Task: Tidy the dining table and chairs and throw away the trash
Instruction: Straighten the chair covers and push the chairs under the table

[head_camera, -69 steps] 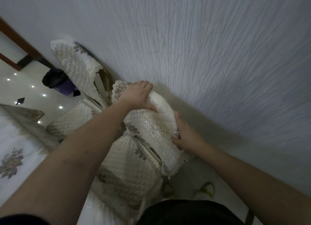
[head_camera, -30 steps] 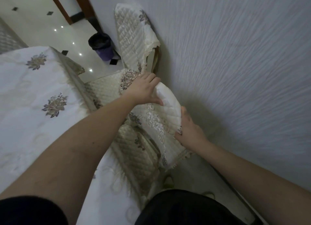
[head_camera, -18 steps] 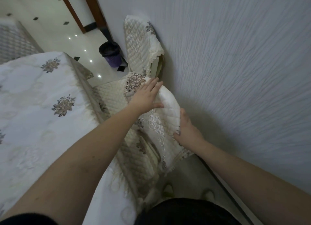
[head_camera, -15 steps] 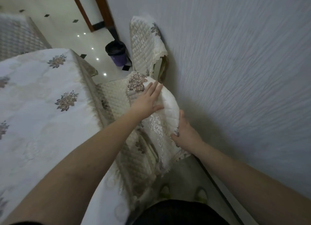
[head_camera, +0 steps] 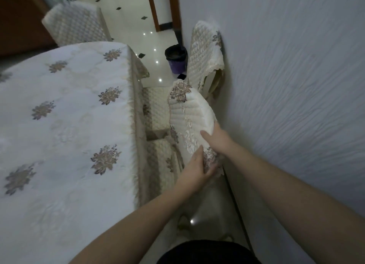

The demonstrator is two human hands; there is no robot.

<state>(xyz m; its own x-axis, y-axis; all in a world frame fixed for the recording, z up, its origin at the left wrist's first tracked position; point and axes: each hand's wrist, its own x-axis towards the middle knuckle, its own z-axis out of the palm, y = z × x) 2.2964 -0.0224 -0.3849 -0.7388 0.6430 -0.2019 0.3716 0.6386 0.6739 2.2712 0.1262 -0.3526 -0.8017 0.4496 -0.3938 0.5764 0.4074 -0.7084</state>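
The near chair's back wears a cream quilted cover with brown flower embroidery; the chair stands between the table and the wall. My right hand grips the cover's near top edge. Just below it, my left hand pinches the cover's lower lace hem. The dining table on the left carries a white flowered cloth. A purple trash bin with a dark liner stands on the tiled floor beyond.
A second covered chair stands against the textured wall farther back. A third chair is at the table's far end. Only a narrow strip of glossy floor separates table and wall.
My left hand has slid from the top of the chair cover down to its lower hem, close under my right hand. The view has swung left, showing more of the table.
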